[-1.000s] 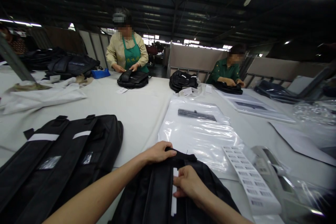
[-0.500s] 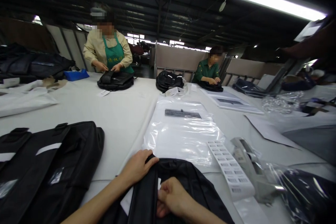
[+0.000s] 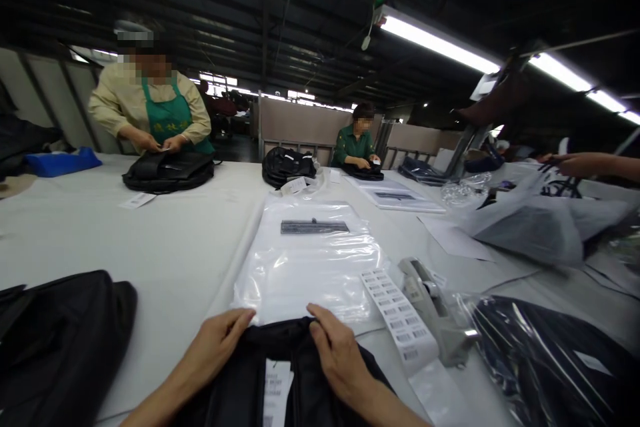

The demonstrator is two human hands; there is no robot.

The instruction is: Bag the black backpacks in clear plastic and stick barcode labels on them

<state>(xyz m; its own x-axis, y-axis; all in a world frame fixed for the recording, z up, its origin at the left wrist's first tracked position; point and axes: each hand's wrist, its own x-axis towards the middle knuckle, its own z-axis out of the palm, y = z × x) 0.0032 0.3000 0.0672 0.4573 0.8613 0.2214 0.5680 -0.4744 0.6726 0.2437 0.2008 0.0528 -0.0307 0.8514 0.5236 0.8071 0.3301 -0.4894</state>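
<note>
A black bag (image 3: 250, 373) lies in front of me at the lower middle, its near part cut off by the frame. A white hang tag (image 3: 276, 390) with dark print lies on its front. My left hand (image 3: 223, 340) grips the bag's upper left edge, part of its fingers hidden. On the upper right edge, my right hand (image 3: 337, 353) is closed with the thumb on the near side and fingers over the top. Just beyond the bag, a stack of clear plastic bags (image 3: 305, 273) lies flat, a dark printed strip on it.
Another black bag (image 3: 65, 340) lies at left. To the right are a barcode label sheet (image 3: 395, 310), a grey tape dispenser (image 3: 435, 313) and a plastic-wrapped dark bag (image 3: 545, 353). Two co-workers handle black bags across the table; another person's arm (image 3: 595, 165) holds a plastic bag at far right.
My right hand has moved from the bag's middle to its upper right edge. The hang tag now shows on the front. My view has turned right, and another person's arm has appeared.
</note>
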